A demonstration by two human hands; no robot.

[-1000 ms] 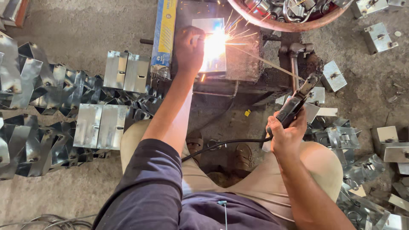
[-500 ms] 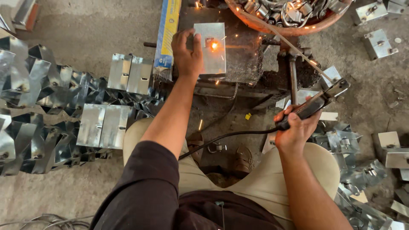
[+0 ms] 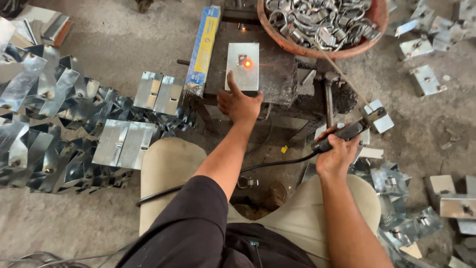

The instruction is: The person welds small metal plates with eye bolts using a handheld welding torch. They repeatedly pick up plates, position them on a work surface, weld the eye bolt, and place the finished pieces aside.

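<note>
The left hand (image 3: 239, 102) lay spread and empty at the six-o'clock edge of a small steel plate (image 3: 243, 66) on the dark work block (image 3: 277, 79) — an orange spot glowed on the plate. The right hand (image 3: 336, 155) gripped a welding electrode holder (image 3: 347, 133), its rod (image 3: 342, 69) angled toward eleven o'clock — across the bowl of metal rings (image 3: 322, 25).

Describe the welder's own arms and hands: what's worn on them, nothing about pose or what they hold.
Both hands are bare, with no gloves: the left hand and the right hand. The left arm wears a short dark sleeve ending near the elbow; the forearm below is uncovered. The right arm shows no sleeve in view. No watch or rings are visible.
</note>
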